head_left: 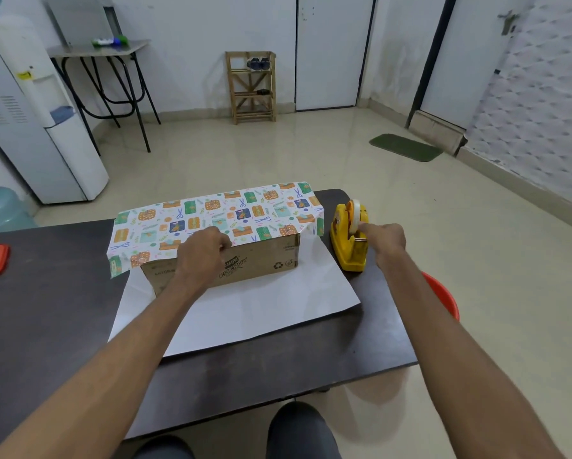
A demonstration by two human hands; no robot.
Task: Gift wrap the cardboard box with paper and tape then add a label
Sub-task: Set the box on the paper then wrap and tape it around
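Left hand (205, 246) curls over the wrapping paper (211, 210) edge, pinning it to the cardboard box (261, 256) underneath. Right hand (385, 241) touches the tape dispenser (339, 233) just to its left; can't tell if it's pinching. Best to pull the tape steadily with the paper taut.

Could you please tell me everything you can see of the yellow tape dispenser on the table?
The tape dispenser is a yellow, plastic-looking desk model with a broad base. A pale tape roll on an orange hub sits upright in its top. It stands on the dark table, right of the cardboard box and beside the wrapping paper. The right hand reaches its fingertips to the roll; whether they pinch tape is unclear.
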